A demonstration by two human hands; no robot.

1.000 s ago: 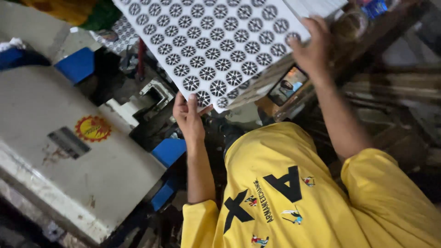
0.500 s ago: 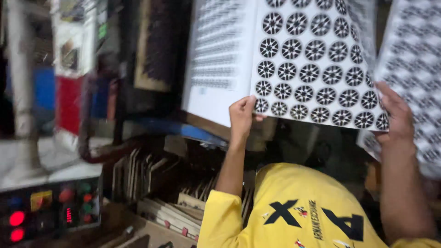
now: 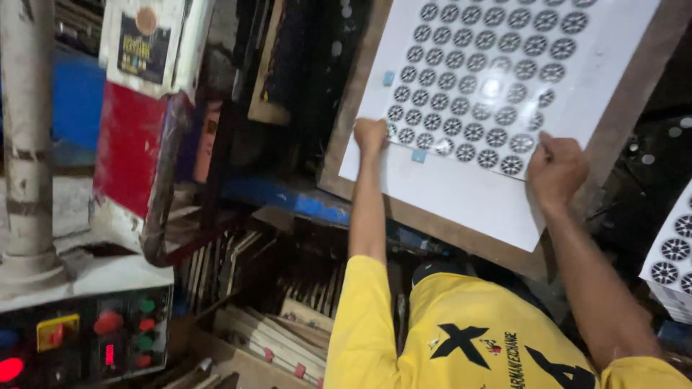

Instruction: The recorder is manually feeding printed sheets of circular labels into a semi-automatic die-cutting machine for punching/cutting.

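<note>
Dim overall, lit from above. Bright on the white sheet [image 3: 497, 108], with soft glare washing out a few printed circles near its middle. Deep shadow behind the sheet and in the lower corners. Slight motion blur throughout; glowing red lamps on the control panel [image 3: 86, 338] smeared.

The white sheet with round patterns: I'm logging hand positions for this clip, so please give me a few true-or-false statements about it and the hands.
1. The left hand presses the white printed sheet near its left edge. True.
2. The right hand is lifted clear of the sheet. False: it rests on the sheet's lower right part.
3. The sheet lies on a brown board. True.
4. The sheet's pattern is square tiles. False: it shows rows of round dark motifs.
5. The control panel at lower left shows lit red lights. True.
</note>
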